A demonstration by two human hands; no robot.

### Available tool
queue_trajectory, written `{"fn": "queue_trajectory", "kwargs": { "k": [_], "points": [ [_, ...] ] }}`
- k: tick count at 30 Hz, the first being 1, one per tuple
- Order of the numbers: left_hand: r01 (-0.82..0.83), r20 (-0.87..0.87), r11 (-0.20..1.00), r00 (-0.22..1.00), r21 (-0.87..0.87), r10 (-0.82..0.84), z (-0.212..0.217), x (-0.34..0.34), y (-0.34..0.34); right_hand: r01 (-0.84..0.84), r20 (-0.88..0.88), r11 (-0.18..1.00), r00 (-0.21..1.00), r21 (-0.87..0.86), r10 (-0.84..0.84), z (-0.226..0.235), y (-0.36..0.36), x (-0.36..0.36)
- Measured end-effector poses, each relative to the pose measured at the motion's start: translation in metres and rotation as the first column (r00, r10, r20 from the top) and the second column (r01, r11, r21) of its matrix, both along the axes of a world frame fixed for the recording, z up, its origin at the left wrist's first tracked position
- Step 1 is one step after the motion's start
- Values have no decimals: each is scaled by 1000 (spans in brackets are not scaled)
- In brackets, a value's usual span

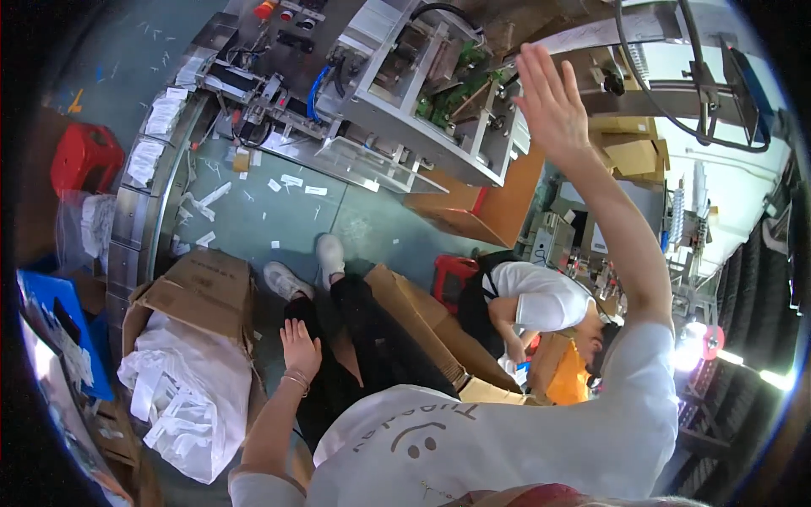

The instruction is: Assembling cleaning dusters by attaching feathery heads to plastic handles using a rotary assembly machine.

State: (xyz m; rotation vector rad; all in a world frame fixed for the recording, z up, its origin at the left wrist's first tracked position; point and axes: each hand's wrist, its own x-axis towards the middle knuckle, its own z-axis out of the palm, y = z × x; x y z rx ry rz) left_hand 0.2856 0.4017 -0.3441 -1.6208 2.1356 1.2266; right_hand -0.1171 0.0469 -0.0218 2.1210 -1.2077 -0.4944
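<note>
Red plastic stool is sitting way off to the left, well apart from anything the person is doing. Coming right from that, an open cardboard box is lying on the floor with a big crumpled white plastic liner spilling out of it, stuffed with small white packets.

Just to the right of that box, the person's left hand is hanging low, palm down, a thin bracelet on the wrist. Its fingers are spread a bit and pointing up the frame toward the white sneakers; they aren't gripping anything, and the box edge is just beside the fingertips on their left. Can't tell whether the palm is actually touching the dark trousers under it or only hovering.

Further right, past a second flat brown carton, another person in a white shirt is bending over down there.

Then the right hand is going up high, arm stretched out, fingers straight and close together, holding nothing. Just left of those fingertips the grey metal machine with its green circuit boards is standing, near but apparently not touching. Right of the fingers, cardboard boxes are stacking up behind the wrist.
</note>
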Motion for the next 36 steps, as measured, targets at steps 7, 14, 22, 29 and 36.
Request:
{"fn": "queue_trajectory", "kwargs": {
  "k": [7, 14, 22, 29, 36],
  "points": [
    [-221, 64, 953, 975, 208, 212, -34, -15, 53, -354, -120, 934, 926, 44, 357, 60, -23, 8],
    [-407, 106, 901, 913, 149, 394, -33, -45, 35, -469, -124, 878, 869, 95, 478, 66, -45, 4],
    [-478, 112, 868, 877, 132, 466, -38, -64, 12, -540, -90, 822, 823, 181, 561, 61, -56, -2],
    [-493, 163, 866, 865, 88, 475, -38, -86, 0, -553, -1, 780, 815, 292, 579, 36, -61, 2],
    [-533, 166, 842, 841, 86, 516, -38, -96, 3, -534, -36, 792, 822, 295, 568, 35, -59, 1]
  ]
}}
